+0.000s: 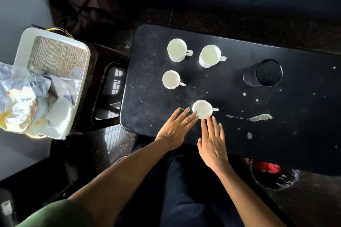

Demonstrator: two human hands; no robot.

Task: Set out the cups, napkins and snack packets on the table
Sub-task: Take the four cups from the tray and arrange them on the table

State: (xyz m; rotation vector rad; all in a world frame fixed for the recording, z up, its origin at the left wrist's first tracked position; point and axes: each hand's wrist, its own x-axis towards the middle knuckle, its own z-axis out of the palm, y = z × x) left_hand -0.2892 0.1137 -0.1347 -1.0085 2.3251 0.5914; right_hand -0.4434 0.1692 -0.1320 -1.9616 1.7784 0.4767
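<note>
A dark room with a speckled floor holds a low black rectangular bench, scuffed and dotted with pale crumbs. Head view: four white ceramic cups stand upright on the bench, handles pointing right: two larger smooth cups at the far side, one small fluted cup nearer, and a second small fluted white cup nearest the person. A dark glass tumbler stands well apart to the right. To the left, a white tray on a dark stool carries a clear plastic bag of snack packets and white folded napkins.

The nearest cup is judged light, rigid, glazed, therefore slippery and fragile; take hold at the handle or around the wall.

The left hand and right hand lie flat with fingers straight. Their fingertips touch the cup's near rim from either side; neither hand grips anything.
</note>
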